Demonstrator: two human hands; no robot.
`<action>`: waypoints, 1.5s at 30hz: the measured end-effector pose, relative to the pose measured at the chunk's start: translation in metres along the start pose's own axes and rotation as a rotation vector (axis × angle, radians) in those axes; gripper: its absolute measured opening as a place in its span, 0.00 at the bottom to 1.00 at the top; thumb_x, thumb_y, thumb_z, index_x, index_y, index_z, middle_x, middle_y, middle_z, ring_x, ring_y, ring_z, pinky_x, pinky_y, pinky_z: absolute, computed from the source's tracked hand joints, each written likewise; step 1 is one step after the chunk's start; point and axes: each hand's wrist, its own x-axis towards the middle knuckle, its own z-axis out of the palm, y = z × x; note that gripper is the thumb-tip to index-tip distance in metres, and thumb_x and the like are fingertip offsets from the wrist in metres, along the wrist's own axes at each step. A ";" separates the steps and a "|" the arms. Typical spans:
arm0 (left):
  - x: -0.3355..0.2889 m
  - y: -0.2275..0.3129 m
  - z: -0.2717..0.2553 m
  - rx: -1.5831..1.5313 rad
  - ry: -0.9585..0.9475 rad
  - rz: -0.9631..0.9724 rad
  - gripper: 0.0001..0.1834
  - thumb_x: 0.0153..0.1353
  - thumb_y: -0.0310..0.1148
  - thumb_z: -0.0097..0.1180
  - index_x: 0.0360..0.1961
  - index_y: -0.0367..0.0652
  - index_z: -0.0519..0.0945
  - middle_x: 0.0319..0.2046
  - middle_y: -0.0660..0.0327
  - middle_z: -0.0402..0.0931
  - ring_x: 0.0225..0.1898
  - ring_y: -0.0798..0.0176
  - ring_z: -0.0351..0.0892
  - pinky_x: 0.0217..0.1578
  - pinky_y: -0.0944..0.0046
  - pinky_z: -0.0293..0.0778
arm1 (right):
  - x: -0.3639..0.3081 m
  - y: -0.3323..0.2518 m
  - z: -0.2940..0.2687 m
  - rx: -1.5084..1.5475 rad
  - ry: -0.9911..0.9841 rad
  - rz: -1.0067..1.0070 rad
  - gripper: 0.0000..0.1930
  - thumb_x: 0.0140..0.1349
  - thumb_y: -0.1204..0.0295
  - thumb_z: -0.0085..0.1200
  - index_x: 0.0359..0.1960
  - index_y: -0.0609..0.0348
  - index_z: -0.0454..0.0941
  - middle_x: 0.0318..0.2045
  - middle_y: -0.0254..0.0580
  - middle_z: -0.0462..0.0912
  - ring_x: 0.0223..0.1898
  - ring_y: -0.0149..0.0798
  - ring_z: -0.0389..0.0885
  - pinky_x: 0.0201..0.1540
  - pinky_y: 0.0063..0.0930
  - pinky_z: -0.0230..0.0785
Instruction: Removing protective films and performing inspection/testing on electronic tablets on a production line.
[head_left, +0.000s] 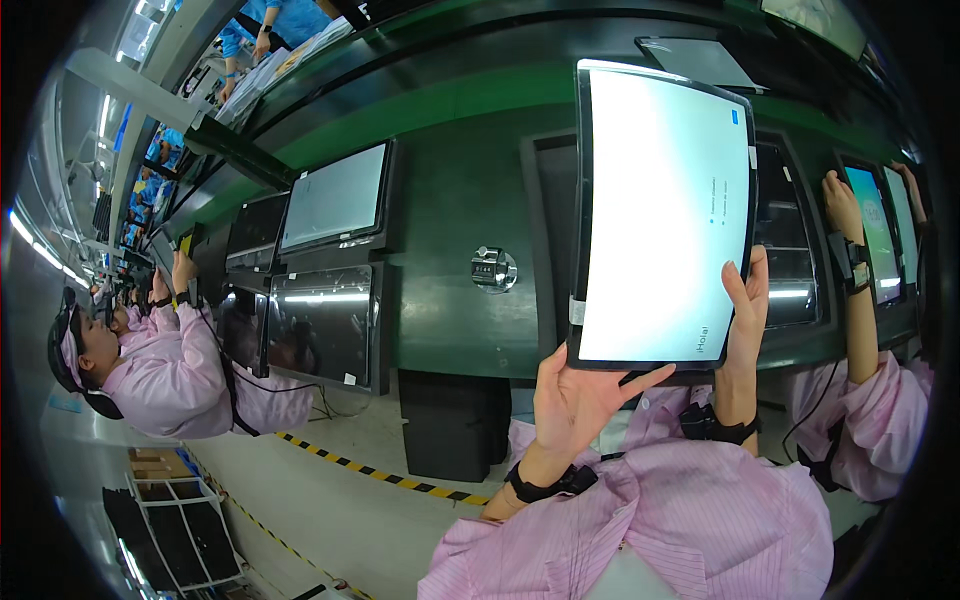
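Tablet lit white, held upright above green bench | left hand clamped on lower edge, right hand on right edge | I'd keep fingers off screen, grip level.

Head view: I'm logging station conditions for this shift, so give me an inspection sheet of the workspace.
Surface: green workbench, mostly taken up by dark trays.
Job's things: tablet, screen lit white, held up over the bench.
Clutter: round metal counter on the bench; other tablets lying in dark trays.
Hands: left hand grips the tablet's bottom edge; right hand holds its right edge. Dark wrist strap on the left wrist.
Cables: thin dark cord by the co-worker on the left.
Surroundings: yellow-black floor tape; another co-worker's arm at right.
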 end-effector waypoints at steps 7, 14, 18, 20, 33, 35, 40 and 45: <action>-0.002 -0.003 -0.005 -0.054 -0.042 0.013 0.31 0.66 0.47 0.26 0.65 0.39 0.53 0.65 0.49 0.51 0.65 0.44 0.52 0.62 0.36 0.50 | -0.002 0.000 -0.001 0.020 -0.006 0.023 0.09 0.61 0.74 0.52 0.37 0.55 0.62 0.28 0.35 0.77 0.28 0.20 0.73 0.31 0.12 0.63; -0.003 -0.002 -0.006 0.007 -0.017 0.000 0.31 0.66 0.49 0.26 0.65 0.42 0.53 0.65 0.52 0.53 0.65 0.45 0.52 0.61 0.34 0.49 | -0.002 0.001 -0.004 0.051 -0.041 0.008 0.09 0.61 0.77 0.52 0.37 0.55 0.63 0.29 0.29 0.73 0.31 0.18 0.70 0.36 0.12 0.61; -0.003 -0.003 -0.006 -0.068 -0.047 0.004 0.33 0.65 0.49 0.26 0.63 0.35 0.55 0.63 0.50 0.56 0.64 0.46 0.55 0.62 0.39 0.52 | -0.002 -0.002 -0.003 0.036 -0.042 0.023 0.10 0.60 0.77 0.52 0.36 0.54 0.63 0.30 0.29 0.74 0.32 0.18 0.70 0.37 0.12 0.61; -0.003 -0.003 -0.007 -0.086 -0.039 0.009 0.33 0.65 0.49 0.26 0.63 0.35 0.56 0.63 0.49 0.56 0.63 0.46 0.56 0.63 0.39 0.52 | -0.002 -0.001 -0.004 0.031 -0.043 0.024 0.10 0.60 0.77 0.52 0.36 0.54 0.62 0.30 0.29 0.73 0.32 0.18 0.69 0.37 0.12 0.60; -0.004 -0.002 -0.016 -0.057 -0.154 0.009 0.35 0.66 0.50 0.24 0.63 0.32 0.53 0.63 0.49 0.56 0.60 0.46 0.61 0.60 0.41 0.56 | -0.001 -0.004 -0.001 0.057 -0.033 0.072 0.09 0.60 0.76 0.53 0.35 0.53 0.63 0.30 0.29 0.74 0.31 0.19 0.70 0.37 0.12 0.62; -0.006 -0.001 -0.016 -0.010 -0.198 0.005 0.36 0.65 0.51 0.24 0.65 0.33 0.50 0.63 0.49 0.55 0.60 0.46 0.62 0.58 0.42 0.59 | 0.001 -0.004 -0.002 0.088 -0.037 0.098 0.09 0.60 0.76 0.53 0.35 0.53 0.64 0.30 0.30 0.75 0.31 0.19 0.71 0.36 0.12 0.63; -0.015 0.007 -0.007 0.920 -0.083 0.197 0.45 0.62 0.38 0.47 0.67 0.36 0.31 0.67 0.50 0.44 0.58 0.53 0.65 0.55 0.58 0.64 | 0.004 -0.014 -0.001 0.150 -0.027 0.288 0.07 0.59 0.77 0.53 0.34 0.53 0.68 0.30 0.32 0.78 0.30 0.22 0.76 0.33 0.14 0.67; -0.023 0.011 -0.030 1.418 -0.095 0.380 0.51 0.57 0.35 0.55 0.66 0.31 0.30 0.68 0.43 0.20 0.65 0.50 0.54 0.60 0.59 0.54 | -0.001 -0.016 0.007 0.166 0.069 0.394 0.10 0.57 0.75 0.57 0.38 0.52 0.68 0.32 0.34 0.78 0.32 0.25 0.77 0.35 0.16 0.68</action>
